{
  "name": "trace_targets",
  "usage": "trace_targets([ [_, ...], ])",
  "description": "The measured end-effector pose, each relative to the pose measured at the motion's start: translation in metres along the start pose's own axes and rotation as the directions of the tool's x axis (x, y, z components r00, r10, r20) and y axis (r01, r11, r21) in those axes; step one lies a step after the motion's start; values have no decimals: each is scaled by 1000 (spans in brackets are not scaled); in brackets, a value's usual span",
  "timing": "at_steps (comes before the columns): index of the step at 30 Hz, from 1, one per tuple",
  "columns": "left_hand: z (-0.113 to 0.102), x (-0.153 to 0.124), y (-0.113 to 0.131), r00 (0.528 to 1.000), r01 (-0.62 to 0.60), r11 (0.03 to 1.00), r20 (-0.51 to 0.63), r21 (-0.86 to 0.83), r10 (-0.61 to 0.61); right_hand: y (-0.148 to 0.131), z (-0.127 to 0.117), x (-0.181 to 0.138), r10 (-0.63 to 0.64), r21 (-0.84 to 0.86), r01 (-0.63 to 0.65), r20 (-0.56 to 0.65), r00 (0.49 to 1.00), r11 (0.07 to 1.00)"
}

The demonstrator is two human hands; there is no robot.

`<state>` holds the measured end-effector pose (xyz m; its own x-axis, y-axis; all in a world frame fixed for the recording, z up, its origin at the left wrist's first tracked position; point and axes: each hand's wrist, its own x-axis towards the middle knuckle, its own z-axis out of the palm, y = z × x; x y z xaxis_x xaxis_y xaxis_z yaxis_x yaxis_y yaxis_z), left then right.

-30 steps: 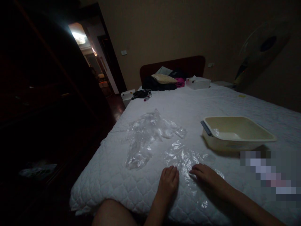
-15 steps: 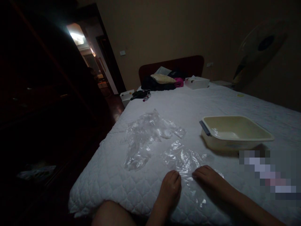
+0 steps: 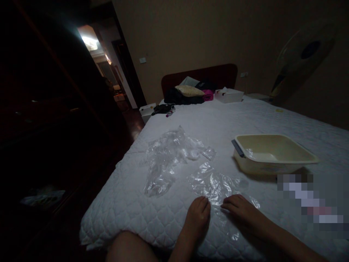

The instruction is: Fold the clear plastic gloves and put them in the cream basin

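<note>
Left hand (image 3: 198, 215) and right hand (image 3: 244, 211) are at crinkled clear film (image 3: 214, 182), fingers close together; dim light, cannot tell if pinching. Rounded-rectangular cream basin (image 3: 261, 167) sits at two o'clock.

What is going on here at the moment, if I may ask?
A person has the left hand and right hand at a crumpled piece of clear plastic film on a white quilted bed cover; whether either hand grips it is hard to tell. A second crumpled piece lies farther off to the left, and a cream basin stands to the right.
</note>
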<state>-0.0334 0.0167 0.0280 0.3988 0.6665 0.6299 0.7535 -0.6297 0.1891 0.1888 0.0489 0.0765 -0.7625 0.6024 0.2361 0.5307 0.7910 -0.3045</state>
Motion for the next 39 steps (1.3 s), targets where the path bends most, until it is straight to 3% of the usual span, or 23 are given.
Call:
trace_targets([
  [9, 4, -2, -3, 1000, -19, 1000, -14, 17, 19, -7, 1, 6, -20, 20, 20, -13, 1000, 1000],
  [15, 7, -4, -3, 1000, -15, 999, 1, 43, 15, -1, 14, 7, 194, 130, -181, -97, 976, 975],
  [20, 8, -3, -3, 1000, -31, 998, -3, 56, 31, 4, 23, 17, 370, 221, -334, -148, 917, 916],
  [28, 7, -1, -1, 1000, -25, 998, 17, 59, 25, 4, 22, 39, 551, 336, -493, -100, 829, 803],
  [33, 4, 2, -1, 999, -44, 995, -9, 85, 45, 8, 19, 43, 497, 231, -465, -108, 861, 855],
  [39, 3, 3, 1, 998, -42, 993, 48, 106, 37, 11, 18, 42, 404, 162, -391, -53, 913, 906],
])
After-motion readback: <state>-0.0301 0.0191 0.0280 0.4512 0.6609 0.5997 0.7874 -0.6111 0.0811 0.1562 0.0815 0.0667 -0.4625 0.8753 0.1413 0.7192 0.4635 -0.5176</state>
